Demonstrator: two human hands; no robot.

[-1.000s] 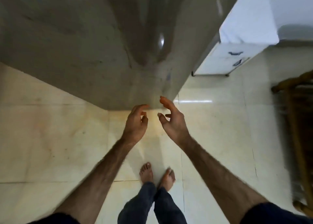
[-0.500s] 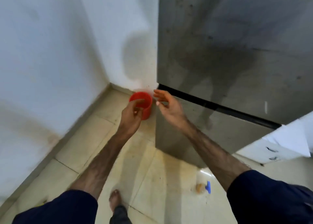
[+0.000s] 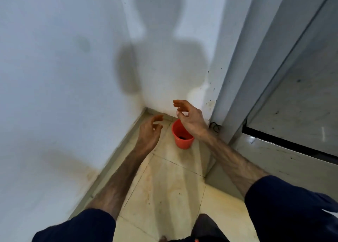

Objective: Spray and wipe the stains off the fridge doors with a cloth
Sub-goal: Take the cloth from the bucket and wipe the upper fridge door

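Your left hand [image 3: 149,132] and right hand [image 3: 190,118] hover above the red bucket [image 3: 182,137], fingers loosely spread, holding nothing. The bucket stands in the wall corner. Fridge door [image 3: 300,99], speckled with stains, stands right of the bucket.
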